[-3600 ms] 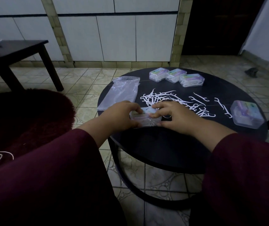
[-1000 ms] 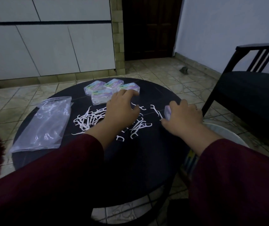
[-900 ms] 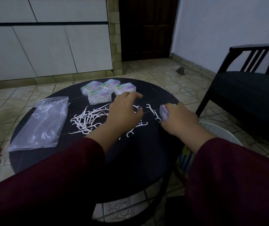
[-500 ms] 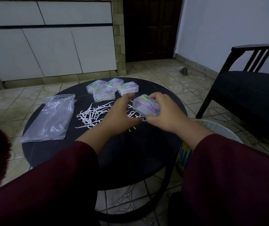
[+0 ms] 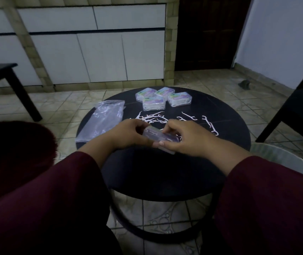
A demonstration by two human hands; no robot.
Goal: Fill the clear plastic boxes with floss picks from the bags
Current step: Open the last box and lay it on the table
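Both of your hands meet at the centre of the frame over the round black table (image 5: 165,173), clamped on one clear plastic box (image 5: 157,138). Your left hand (image 5: 128,134) curls round the box's left end, and your right hand (image 5: 185,138) grips its right end, with the thumb lying along the near edge. Whether the box's lid is open or closed cannot be told.

Just above your hands, loose white floss picks (image 5: 154,118) lie scattered on the tabletop, a few trailing off toward the right of the frame. Higher still, at the table's far edge, four more boxes (image 5: 162,98) sit clustered together, touching. A clear plastic bag (image 5: 104,122) lies flat at the table's left edge, left of your left hand. Dark red sleeves (image 5: 55,199) fill the lower corners of the frame.
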